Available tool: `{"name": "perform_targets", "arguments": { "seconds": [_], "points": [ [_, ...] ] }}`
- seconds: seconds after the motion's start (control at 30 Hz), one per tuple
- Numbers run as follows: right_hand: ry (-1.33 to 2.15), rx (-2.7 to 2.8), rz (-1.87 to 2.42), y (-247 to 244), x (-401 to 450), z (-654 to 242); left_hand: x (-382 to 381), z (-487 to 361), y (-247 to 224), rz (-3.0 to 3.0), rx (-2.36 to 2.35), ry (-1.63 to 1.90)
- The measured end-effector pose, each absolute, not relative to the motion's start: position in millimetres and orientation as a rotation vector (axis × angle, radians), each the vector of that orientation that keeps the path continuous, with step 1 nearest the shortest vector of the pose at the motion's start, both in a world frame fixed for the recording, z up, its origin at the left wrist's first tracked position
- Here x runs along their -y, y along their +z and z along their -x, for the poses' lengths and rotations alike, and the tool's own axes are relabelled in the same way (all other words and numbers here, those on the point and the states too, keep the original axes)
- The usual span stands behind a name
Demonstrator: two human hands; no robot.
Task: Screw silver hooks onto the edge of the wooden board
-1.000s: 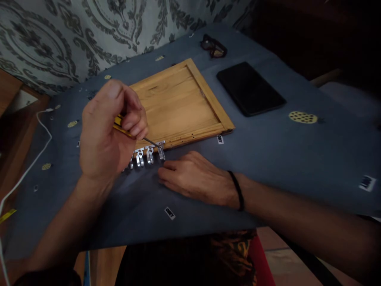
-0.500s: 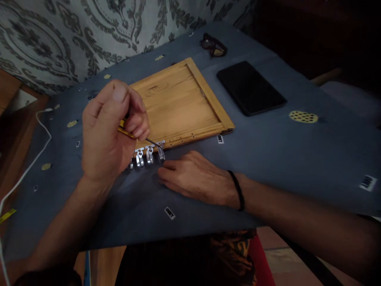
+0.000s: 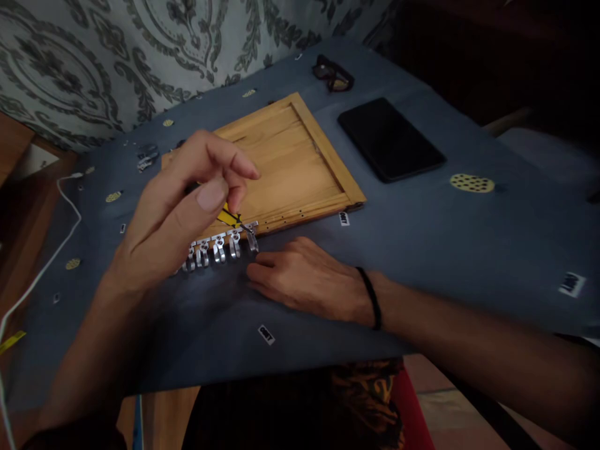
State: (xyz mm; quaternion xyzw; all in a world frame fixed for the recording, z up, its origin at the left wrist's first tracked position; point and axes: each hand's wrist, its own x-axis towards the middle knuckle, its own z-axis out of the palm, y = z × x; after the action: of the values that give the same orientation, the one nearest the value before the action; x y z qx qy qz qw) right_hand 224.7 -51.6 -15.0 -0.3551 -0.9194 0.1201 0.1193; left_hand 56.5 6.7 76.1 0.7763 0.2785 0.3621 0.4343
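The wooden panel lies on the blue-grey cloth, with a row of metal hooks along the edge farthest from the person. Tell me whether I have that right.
Not quite: the head view shows the row of metal hooks along the edge nearest the person. The wooden panel does lie on the blue-grey cloth.

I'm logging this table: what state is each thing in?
Board: lying flat.
Metal hooks: lined up along the board's near edge.
Screwdriver: tilted, tip at the end hook.
Left hand: at the screwdriver, fingers loosely curled.
Right hand: beside the end hook, fingers curled.
Tablet: flat, screen dark.
Glasses: lying down; folding unclear.
Cable: visible end unplugged.
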Motion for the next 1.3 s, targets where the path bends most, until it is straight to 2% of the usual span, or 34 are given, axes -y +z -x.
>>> {"name": "perform_targets", "arguments": {
  "seconds": [0.07, 0.23, 0.4, 0.63, 0.87, 1.07, 1.3],
  "points": [
    [0.349, 2.689, 1.037, -15, 52, -225, -11, -51, 77, -2.079, -0.721, 0.784],
    [0.387, 2.686, 1.037, -12, 52, -225, -28, -39, 76, -2.624, -0.592, 0.915],
    [0.385, 2.68, 1.053, -12, 52, -225, -27, -32, 93, -2.928, -0.638, 0.648],
    [0.381, 2.704, 1.042, -12, 51, -226, -23, -23, 103, -2.908, -0.653, 0.507],
    [0.362, 2.702, 1.05, -11, 51, -226, -14, -35, 102, -2.97, -0.86, 0.68],
    [0.39, 2.694, 1.046, -12, 52, -226, -16, -31, 95, -2.788, -1.052, 0.874],
    [0.413, 2.724, 1.063, -11, 51, -225, -15, -32, 97, -2.772, -1.02, 0.847]
  ]
}}
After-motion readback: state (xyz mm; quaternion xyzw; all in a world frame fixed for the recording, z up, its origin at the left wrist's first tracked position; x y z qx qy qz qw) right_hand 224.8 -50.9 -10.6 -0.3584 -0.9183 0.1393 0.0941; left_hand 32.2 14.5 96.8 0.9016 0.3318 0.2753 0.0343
